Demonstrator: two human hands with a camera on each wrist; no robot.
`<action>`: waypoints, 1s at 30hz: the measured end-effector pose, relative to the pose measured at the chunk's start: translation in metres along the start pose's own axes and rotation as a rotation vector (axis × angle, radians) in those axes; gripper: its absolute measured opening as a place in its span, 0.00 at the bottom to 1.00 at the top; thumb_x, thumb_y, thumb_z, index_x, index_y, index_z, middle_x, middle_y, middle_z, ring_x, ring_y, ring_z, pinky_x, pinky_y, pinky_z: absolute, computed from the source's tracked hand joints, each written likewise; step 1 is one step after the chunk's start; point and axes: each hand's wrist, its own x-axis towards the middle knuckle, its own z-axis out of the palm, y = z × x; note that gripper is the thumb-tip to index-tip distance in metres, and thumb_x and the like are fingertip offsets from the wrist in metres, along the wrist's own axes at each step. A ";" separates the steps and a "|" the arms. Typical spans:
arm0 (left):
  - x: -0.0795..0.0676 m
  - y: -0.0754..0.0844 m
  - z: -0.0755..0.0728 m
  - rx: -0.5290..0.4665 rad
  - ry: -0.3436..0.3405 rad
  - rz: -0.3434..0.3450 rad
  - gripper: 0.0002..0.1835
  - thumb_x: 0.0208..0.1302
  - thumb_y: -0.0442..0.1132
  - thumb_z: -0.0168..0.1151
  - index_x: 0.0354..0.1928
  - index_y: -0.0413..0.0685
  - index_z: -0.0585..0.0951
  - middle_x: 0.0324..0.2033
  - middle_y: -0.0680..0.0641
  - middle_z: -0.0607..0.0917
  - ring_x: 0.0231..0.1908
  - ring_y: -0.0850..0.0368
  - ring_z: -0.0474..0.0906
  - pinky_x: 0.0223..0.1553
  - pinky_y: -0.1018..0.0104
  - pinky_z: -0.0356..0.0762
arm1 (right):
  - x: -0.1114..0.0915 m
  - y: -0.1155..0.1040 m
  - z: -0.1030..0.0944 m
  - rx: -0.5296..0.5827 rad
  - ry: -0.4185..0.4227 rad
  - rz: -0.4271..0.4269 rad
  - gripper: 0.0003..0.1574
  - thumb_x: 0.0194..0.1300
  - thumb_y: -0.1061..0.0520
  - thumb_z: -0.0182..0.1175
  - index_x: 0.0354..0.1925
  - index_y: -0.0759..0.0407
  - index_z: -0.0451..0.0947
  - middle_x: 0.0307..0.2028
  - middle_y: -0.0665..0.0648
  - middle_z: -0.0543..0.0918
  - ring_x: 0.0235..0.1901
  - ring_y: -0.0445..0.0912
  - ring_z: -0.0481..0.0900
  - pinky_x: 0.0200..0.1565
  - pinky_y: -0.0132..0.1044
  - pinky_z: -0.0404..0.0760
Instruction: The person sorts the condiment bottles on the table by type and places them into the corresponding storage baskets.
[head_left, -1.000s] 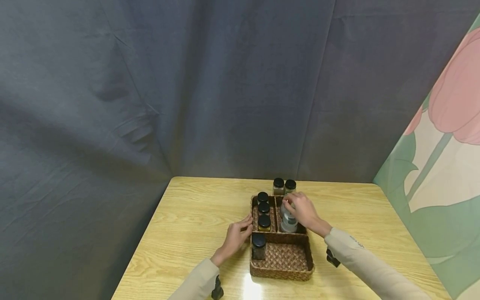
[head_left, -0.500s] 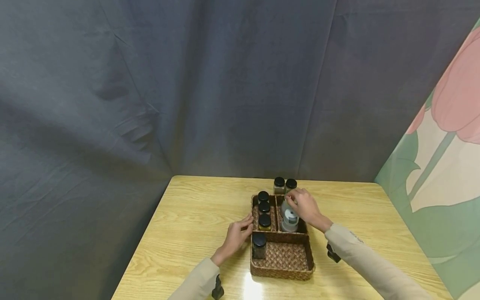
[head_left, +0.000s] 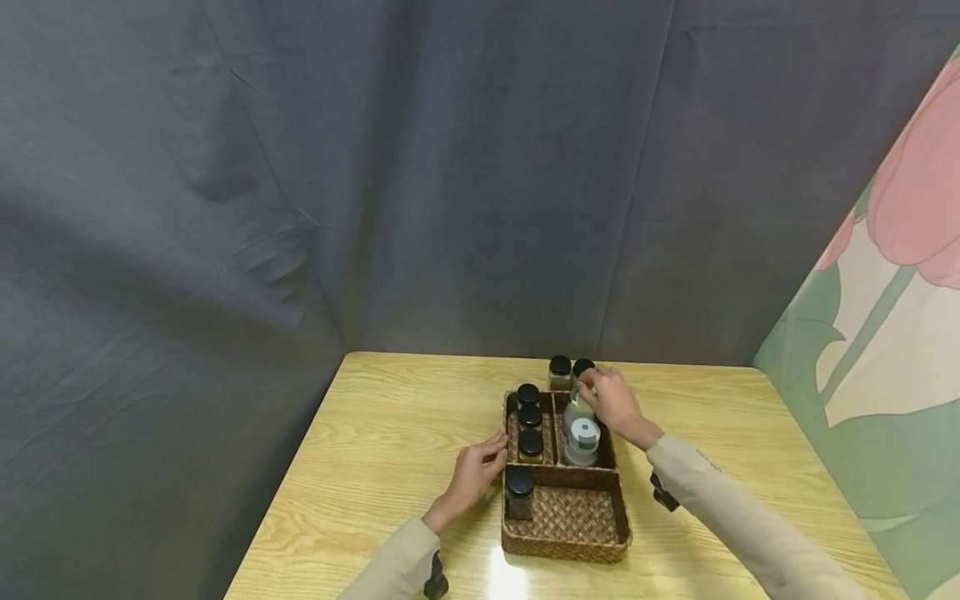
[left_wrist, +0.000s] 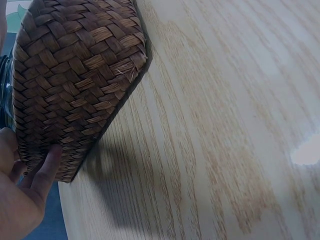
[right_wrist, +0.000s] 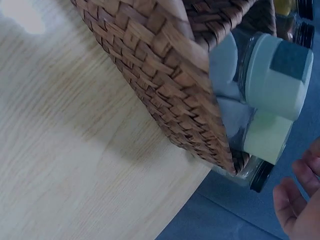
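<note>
A woven basket with three compartments stands on the table. My left hand rests its fingertips against the basket's left side; in the left wrist view one extended finger touches the outer weave. In the back right compartment are a clear jar with a white lid and behind it a jar with a pale green lid. My right hand hovers just above and behind the green-lidded jar, its fingers loosely bent. In the right wrist view those fingers stand apart from the lid, holding nothing.
Several black-lidded jars line the back left compartment. Another black-lidded jar stands at the left of the front compartment. Behind the basket, two more black-lidded jars stand near the table's back edge, before a dark curtain.
My right hand has risen and moved slightly back from the lidded jars, so both the white and the pale green lids now show. My left hand stays at the basket's side.
</note>
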 end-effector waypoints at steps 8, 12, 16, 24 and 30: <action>0.001 0.001 -0.001 -0.014 -0.017 -0.039 0.18 0.72 0.29 0.56 0.60 0.26 0.75 0.63 0.33 0.72 0.57 0.44 0.77 0.46 0.66 0.82 | 0.005 0.009 0.001 -0.008 -0.001 0.028 0.03 0.64 0.65 0.65 0.33 0.66 0.82 0.33 0.62 0.79 0.32 0.57 0.76 0.32 0.51 0.78; 0.001 0.002 -0.002 -0.009 -0.020 -0.032 0.18 0.72 0.29 0.56 0.59 0.26 0.76 0.63 0.32 0.72 0.57 0.43 0.76 0.46 0.69 0.81 | 0.008 0.015 0.003 -0.019 0.008 0.057 0.04 0.65 0.64 0.64 0.34 0.66 0.82 0.35 0.64 0.78 0.35 0.59 0.75 0.35 0.53 0.76; 0.001 0.003 -0.002 -0.014 -0.023 -0.041 0.18 0.71 0.28 0.56 0.59 0.26 0.75 0.63 0.32 0.72 0.58 0.43 0.76 0.46 0.70 0.81 | 0.011 0.018 0.004 -0.019 0.002 0.089 0.05 0.65 0.63 0.65 0.36 0.67 0.81 0.37 0.65 0.78 0.37 0.61 0.75 0.37 0.54 0.76; 0.001 0.000 -0.002 -0.010 -0.009 -0.035 0.17 0.71 0.28 0.57 0.59 0.27 0.76 0.62 0.33 0.73 0.58 0.43 0.76 0.47 0.68 0.81 | 0.016 0.024 0.008 -0.027 -0.046 0.146 0.14 0.67 0.61 0.64 0.46 0.70 0.80 0.47 0.70 0.78 0.43 0.65 0.76 0.37 0.56 0.77; 0.001 -0.002 0.000 -0.001 0.002 -0.026 0.17 0.71 0.30 0.58 0.58 0.26 0.77 0.62 0.34 0.74 0.59 0.43 0.75 0.47 0.67 0.81 | 0.019 0.027 0.013 -0.018 -0.062 0.168 0.16 0.67 0.60 0.63 0.48 0.71 0.79 0.49 0.72 0.78 0.44 0.66 0.77 0.38 0.58 0.78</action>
